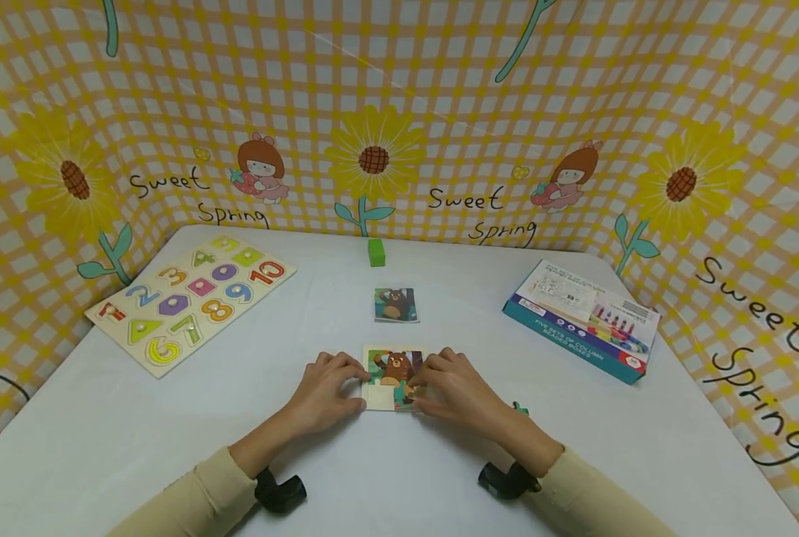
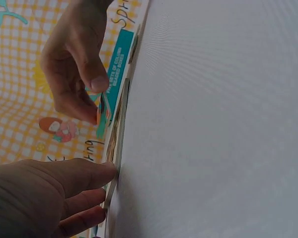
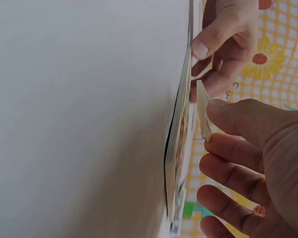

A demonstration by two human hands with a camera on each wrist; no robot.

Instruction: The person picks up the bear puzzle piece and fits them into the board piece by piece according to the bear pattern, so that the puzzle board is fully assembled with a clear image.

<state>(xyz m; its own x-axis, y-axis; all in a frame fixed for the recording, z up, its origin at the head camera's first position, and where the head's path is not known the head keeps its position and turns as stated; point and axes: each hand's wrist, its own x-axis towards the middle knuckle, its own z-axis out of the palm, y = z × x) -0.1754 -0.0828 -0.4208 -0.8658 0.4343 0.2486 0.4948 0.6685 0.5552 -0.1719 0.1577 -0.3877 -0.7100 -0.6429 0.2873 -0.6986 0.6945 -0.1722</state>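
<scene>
Head view: left hand [image 1: 328,389] laid on the near left edge of the bear puzzle board [image 1: 394,377], fingers curled against its rim and steadying it. Left wrist view: thumb [image 2: 84,171] pressed to the board's edge [image 2: 120,130]. Right hand [image 1: 454,388] at the board's near right corner, thumb and fingers pinched on a small puzzle piece [image 1: 404,394]. Right wrist view: that piece [image 3: 203,110] held tilted, one edge down toward the board [image 3: 178,144], not lying flat in it. Board flat on the white table [image 1: 171,418], directly in front of the person, bear picture filled in the upper part, pale bare tray showing at lower left.

Just beyond the board: a bear picture card [image 1: 395,304]. Further back: a green block [image 1: 376,252] near the wall. Far left: a number puzzle board [image 1: 191,300]. Right: a teal bead-box carton [image 1: 582,319]. By the right wrist: a small green piece [image 1: 521,409], partly hidden. All round: a yellow checked backdrop [image 1: 439,89] with sunflowers.
</scene>
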